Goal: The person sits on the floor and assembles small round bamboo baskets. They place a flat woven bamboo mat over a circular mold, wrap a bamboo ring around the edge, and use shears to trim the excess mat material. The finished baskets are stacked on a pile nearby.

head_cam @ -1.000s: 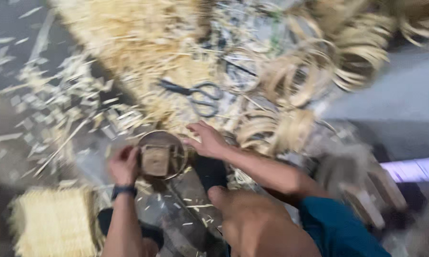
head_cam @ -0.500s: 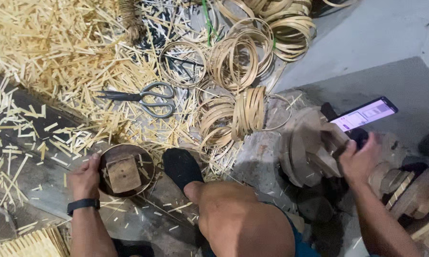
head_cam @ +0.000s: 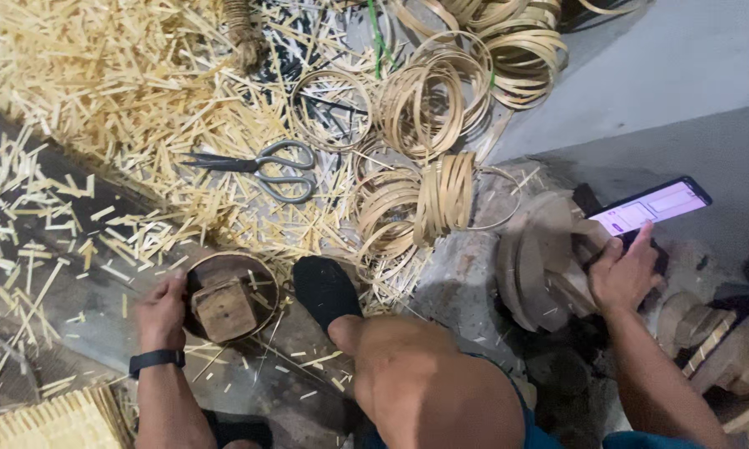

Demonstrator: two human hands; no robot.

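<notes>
My left hand point(head_cam: 161, 313), a black band on its wrist, grips the left rim of a round wooden mould point(head_cam: 229, 298) with a thin bamboo ring around it and a square block in its middle. It rests on the floor beside my black-socked foot point(head_cam: 324, 289). Off to the right, my right hand point(head_cam: 622, 273) holds the lower edge of a lit phone point(head_cam: 650, 206), its thumb up against the screen. The phone sits above a stack of wooden discs point(head_cam: 539, 259).
Grey scissors point(head_cam: 262, 168) lie on a bed of cut bamboo strips point(head_cam: 116, 75). Bundles of bamboo rings point(head_cam: 428, 199) point(head_cam: 507, 50) lie beyond my knee. A woven bamboo mat point(head_cam: 46, 422) is at the bottom left, more wooden pieces point(head_cam: 724, 341) at the right.
My right hand left the mould and swung right to the phone. My left hand stayed on the mould. The view shifted right and sharpened.
</notes>
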